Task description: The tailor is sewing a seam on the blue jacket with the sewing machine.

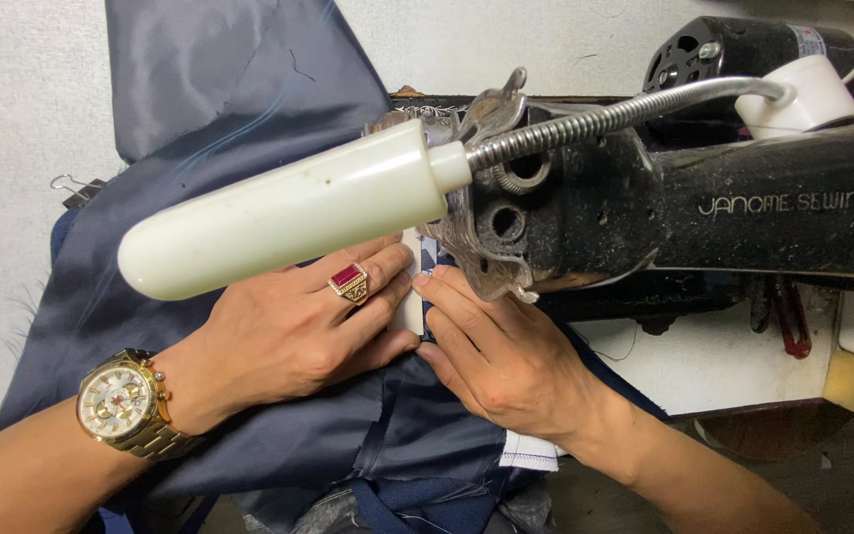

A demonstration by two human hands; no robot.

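My left hand [294,326], with a red-stoned ring and a gold wristwatch, presses flat on dark blue-grey lining fabric [180,148]. My right hand [491,351] lies flat beside it, fingertips pointing toward the needle area of a black sewing machine [704,208]. Between the two hands shows a narrow white strip of cloth [410,297]. The needle and presser foot are hidden behind a cream lamp head [284,213] on a flexible metal neck [605,114]. Neither hand grips anything; both hold the fabric down.
The machine's black motor [733,49] sits at the back right. A white table surface [724,361] lies under the machine arm. A metal clip [76,188] rests at the fabric's left edge. A white-edged scrap [531,453] pokes out under my right wrist.
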